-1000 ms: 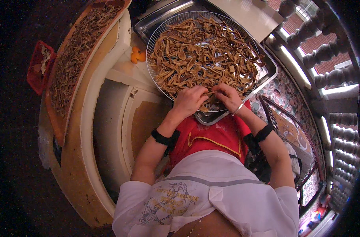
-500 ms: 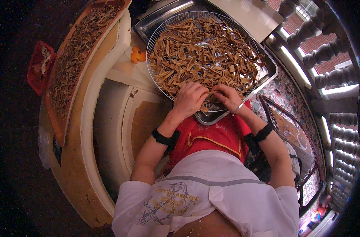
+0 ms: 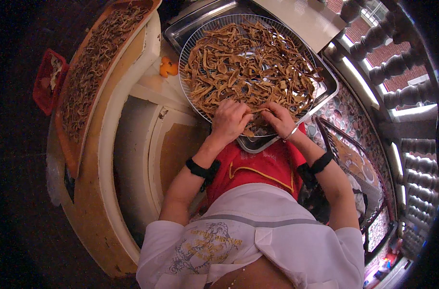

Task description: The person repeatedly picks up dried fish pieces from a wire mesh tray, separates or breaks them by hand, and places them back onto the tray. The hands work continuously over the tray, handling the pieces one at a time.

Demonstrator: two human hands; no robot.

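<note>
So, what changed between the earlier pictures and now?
The left hand has shifted slightly forward, away from the body, and the gap to the right hand has widened a little. No new hold or release is clear. The wire rack and brown strips look otherwise unchanged.

Gold lettering [image 3: 215, 235] on white shirt [image 3: 301, 241], too blurred to read; pale marks [image 3: 266, 157] on red cloth [image 3: 263, 171], illegible.

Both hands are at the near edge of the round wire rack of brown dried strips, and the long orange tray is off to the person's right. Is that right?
Not quite: the head view shows the long orange tray off to the person's left. Both hands are at the near edge of the round wire rack of brown dried strips.
</note>
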